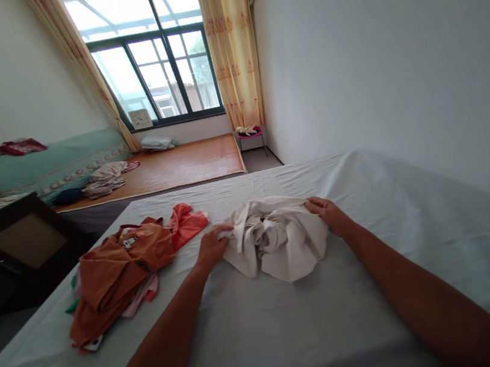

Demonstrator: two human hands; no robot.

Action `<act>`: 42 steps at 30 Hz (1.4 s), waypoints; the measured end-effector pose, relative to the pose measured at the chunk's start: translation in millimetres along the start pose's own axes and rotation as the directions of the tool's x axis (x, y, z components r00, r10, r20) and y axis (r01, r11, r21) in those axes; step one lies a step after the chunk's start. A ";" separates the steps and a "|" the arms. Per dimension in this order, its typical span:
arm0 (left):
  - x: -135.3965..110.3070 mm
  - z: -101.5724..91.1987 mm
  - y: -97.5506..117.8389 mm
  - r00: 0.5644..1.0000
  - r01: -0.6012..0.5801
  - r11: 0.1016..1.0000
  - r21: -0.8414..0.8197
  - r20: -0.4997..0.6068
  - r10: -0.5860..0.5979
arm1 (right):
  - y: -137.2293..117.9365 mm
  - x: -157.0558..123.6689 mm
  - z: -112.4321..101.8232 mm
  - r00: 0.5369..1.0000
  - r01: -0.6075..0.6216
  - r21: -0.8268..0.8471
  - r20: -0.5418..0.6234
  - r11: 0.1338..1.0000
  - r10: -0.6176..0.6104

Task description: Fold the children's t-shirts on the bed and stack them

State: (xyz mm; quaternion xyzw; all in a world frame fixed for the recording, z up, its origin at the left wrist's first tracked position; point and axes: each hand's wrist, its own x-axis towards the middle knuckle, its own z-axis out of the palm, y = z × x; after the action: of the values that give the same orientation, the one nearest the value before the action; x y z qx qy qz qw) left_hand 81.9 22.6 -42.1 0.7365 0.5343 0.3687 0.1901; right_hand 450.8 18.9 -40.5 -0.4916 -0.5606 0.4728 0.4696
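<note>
A crumpled off-white cloth garment (283, 242) lies bunched on the pale sheet of the bed (266, 332); its exact kind does not show. My left hand (213, 245) pinches its left edge between thumb and fingers. On the opposite side, my right hand (328, 214) grips the upper right edge. The middle of the cloth is folded in on itself. Left of my left hand lies a heap of clothes, with a rust-brown garment (120, 265) on top and a red one (186, 225) beside it.
Beyond the bed stands a second bed with a brown mat (187, 161), some folded clothes (105, 182) and a pillow (158, 143). A dark cabinet (29, 238) is at the left, a small stool (250, 136) near the curtain (233, 51). The white wall (383, 67) bounds the right side.
</note>
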 end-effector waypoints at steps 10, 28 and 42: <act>-0.2 -38.5 -49.9 0.957 0.278 0.960 0.029 -0.089 -0.275 | 15.1 12.2 -44.0 0.930 -0.004 -0.319 -0.349 0.948 -0.113; 0.7 2.3 31.4 0.999 0.025 0.999 0.034 0.024 -0.025 | -9.9 -8.2 -59.4 0.953 0.290 -0.040 -0.083 0.956 -0.292; -6.5 19.6 70.9 0.933 0.040 0.999 -0.007 0.357 -0.035 | -18.8 -24.3 -68.8 0.960 0.226 0.291 -0.230 0.930 -0.161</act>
State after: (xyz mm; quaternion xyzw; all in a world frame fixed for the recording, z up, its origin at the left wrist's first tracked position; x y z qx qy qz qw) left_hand 141.3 -6.5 -9.4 0.7795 0.5022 0.2290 0.2962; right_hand 518.9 -1.8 -15.7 -0.3981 -0.4733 0.4548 0.6409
